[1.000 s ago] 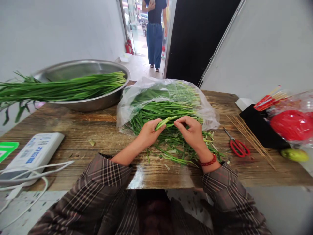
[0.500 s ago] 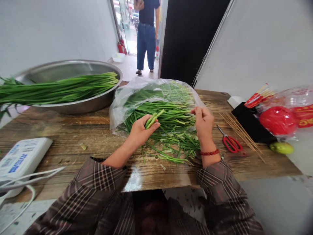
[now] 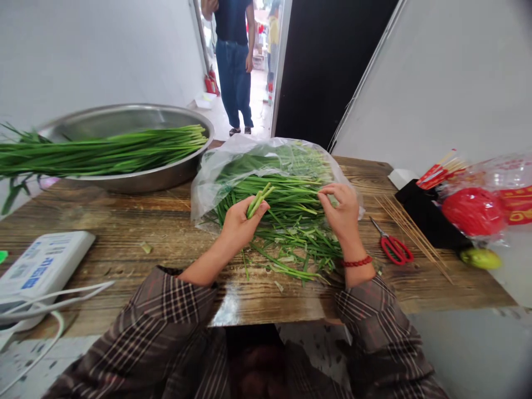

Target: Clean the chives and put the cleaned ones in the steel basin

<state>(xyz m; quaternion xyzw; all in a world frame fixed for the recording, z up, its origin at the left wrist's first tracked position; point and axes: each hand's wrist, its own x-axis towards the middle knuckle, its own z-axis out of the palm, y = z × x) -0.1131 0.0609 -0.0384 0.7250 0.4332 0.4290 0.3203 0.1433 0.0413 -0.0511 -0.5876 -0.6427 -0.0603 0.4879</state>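
A few garlic chives are gripped in my left hand, their pale cut ends pointing up and right past the thumb. My right hand, with a red bead bracelet at the wrist, has thumb and forefinger pinched together at the stem ends of the chive pile; what is between the fingertips is too small to make out. That pile lies partly inside a clear plastic bag. Loose leaves and trimmings are scattered in front of it, between my forearms.
To the left stands a large metal basin with long chives across it. A white device with cables sits nearer. On the right are red-handled scissors, thin skewers and a black box. A person stands in the doorway.
My right hand has shifted slightly left along the chive ends, its fingers more curled. My left hand keeps its chives. The person in the doorway has moved left in view.
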